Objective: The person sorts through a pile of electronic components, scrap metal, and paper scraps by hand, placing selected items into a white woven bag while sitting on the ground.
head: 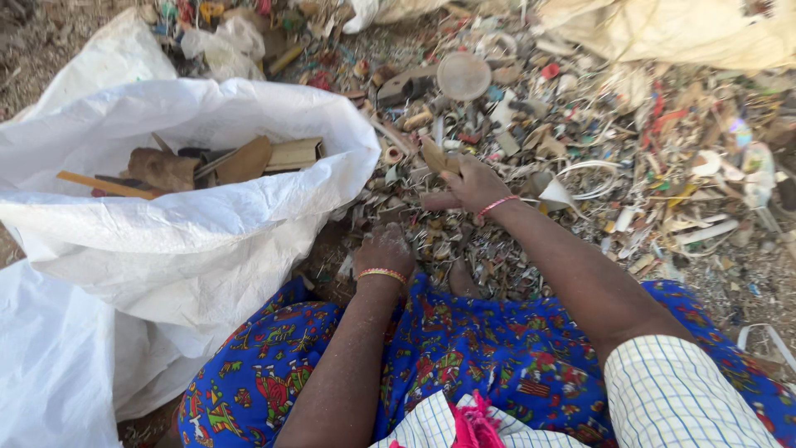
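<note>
Outdoor scrap-sorting yard, bare dirt ground, heap of mixed plastic scraps (580, 124), white woven sack (207, 224) of sorted pieces

Only one view, taken from the head, looking steeply down and forward over the lap onto the ground in front. Close enough to fill the lower frame with both forearms, with the right hand (474, 184) near centre, the left hand (384, 249) just below it, and a white sack (207, 216) left of them. No second view to overlap with.
</note>
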